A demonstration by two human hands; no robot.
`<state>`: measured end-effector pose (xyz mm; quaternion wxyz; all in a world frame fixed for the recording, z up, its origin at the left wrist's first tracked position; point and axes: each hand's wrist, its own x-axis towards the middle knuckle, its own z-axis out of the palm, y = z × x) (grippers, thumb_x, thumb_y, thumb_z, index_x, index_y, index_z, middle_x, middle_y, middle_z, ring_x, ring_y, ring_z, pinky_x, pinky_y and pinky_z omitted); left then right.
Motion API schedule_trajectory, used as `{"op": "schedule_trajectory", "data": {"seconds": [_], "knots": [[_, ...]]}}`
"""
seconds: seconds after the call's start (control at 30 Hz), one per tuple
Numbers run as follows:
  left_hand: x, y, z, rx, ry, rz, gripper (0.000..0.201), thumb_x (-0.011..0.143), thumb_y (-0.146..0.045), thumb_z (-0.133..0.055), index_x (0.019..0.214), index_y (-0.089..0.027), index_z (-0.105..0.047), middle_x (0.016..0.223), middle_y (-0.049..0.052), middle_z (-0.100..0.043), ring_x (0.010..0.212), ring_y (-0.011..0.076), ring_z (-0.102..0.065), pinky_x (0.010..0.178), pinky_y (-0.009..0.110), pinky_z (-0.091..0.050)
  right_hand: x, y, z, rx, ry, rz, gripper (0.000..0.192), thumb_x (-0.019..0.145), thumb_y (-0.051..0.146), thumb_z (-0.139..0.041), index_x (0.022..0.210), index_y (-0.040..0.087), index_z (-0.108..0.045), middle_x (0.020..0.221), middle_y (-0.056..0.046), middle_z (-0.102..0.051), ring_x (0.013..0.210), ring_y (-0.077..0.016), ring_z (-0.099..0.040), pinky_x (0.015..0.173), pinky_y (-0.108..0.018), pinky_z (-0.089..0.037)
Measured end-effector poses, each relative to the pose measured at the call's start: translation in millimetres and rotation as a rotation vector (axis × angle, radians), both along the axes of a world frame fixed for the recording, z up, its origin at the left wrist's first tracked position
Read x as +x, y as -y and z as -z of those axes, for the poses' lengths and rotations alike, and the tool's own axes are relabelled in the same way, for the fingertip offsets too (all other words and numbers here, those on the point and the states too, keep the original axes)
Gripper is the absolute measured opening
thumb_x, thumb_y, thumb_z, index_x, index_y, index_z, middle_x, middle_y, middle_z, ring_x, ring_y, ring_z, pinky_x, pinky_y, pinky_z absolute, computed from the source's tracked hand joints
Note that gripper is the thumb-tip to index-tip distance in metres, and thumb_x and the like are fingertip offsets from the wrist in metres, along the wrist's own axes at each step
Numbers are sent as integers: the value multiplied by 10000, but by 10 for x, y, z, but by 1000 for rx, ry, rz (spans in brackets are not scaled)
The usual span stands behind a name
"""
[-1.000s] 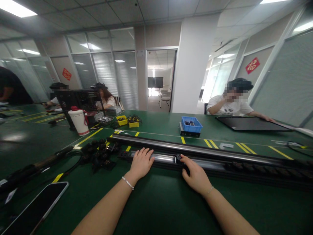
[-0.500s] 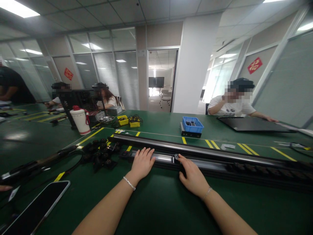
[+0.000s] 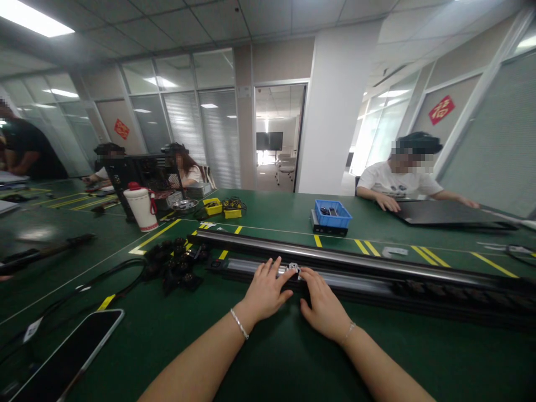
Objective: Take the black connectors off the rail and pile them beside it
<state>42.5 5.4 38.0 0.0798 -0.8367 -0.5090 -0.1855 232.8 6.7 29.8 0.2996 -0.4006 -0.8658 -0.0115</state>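
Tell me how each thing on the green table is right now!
left hand: open, resting on the long rail
right hand: fingers on the small silver piece
small silver piece: sitting on the rail between both hands
long rail: lying flat
phone: screen dark, lying flat
blue bin: upright, holding small parts
white jug: upright, lid on

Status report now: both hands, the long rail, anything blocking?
Left hand and right hand flat on long rail, flanking small metal fitting. Cable bundle left of rail, apart.

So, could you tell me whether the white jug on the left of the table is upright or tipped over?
Upright: the white jug stands on its base on the green table, red lid on top.
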Motion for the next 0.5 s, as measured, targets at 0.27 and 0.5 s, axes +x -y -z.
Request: {"op": "schedule_trajectory", "data": {"seconds": [0.27, 0.5], "knots": [[99, 6, 47, 27, -21, -2, 595, 826, -490, -487, 1367, -410, -252, 1494, 71, -164, 1312, 317, -254, 1022, 521, -238, -10, 5, -34, -9, -33, -15, 374, 627, 58, -414, 979, 174, -455, 1051, -107, -509, 1035, -221, -466, 954, -423, -392], [277, 15, 91, 35, -24, -77, 579, 829, -507, -458, 1367, -398, -272, 1485, 74, -196, 1299, 368, -253, 1011, 559, -229, 6, 18, -111, -119, 107, -85, 244, 635, 23, -372, 693, 215, -511, 813, -21, -593, 1101, -190, -467, 1052, -459, -231]]}}
